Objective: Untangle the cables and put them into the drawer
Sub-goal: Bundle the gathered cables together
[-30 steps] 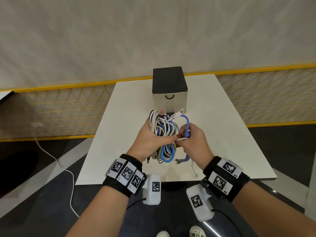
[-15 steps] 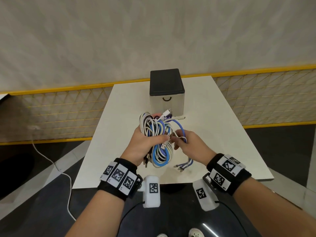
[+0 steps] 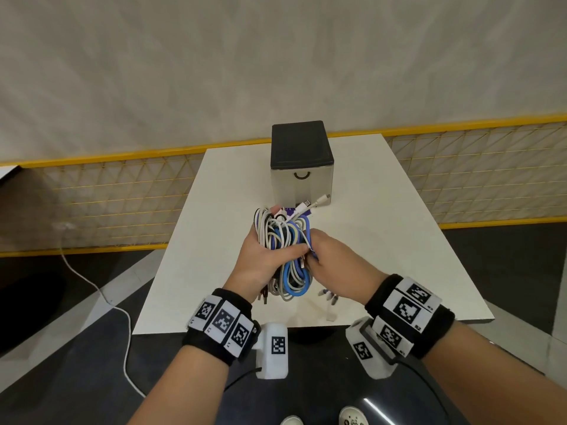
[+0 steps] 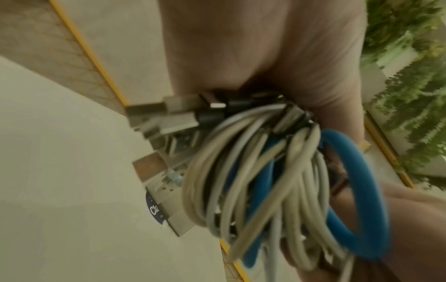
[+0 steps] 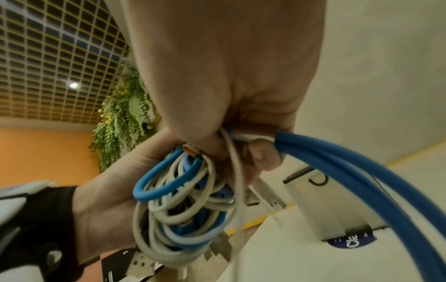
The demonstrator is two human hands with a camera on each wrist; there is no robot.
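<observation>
A tangled bundle of white, grey and blue cables [image 3: 283,240] hangs above the white table [image 3: 383,240], in front of the drawer box. My left hand [image 3: 264,259] grips the bundle [image 4: 277,181] around its middle; loops and metal plugs dangle below it. My right hand [image 3: 331,262] pinches a blue cable [image 5: 350,171] and a thin white one at the bundle's right side. The small drawer box [image 3: 302,167] has a black top, a pale front and a black handle; its drawer is closed. White plugs [image 3: 316,204] stick up from the bundle toward the box.
A yellow-framed mesh fence [image 3: 107,191] runs behind and beside the table. A white cord [image 3: 101,296] trails over the dark floor at the left. Loose cable ends [image 3: 329,299] hang near the table's front edge.
My right hand has closed in against the bundle's right side, and the wide blue loop has drawn in tight. The bundle stays in my left hand.
</observation>
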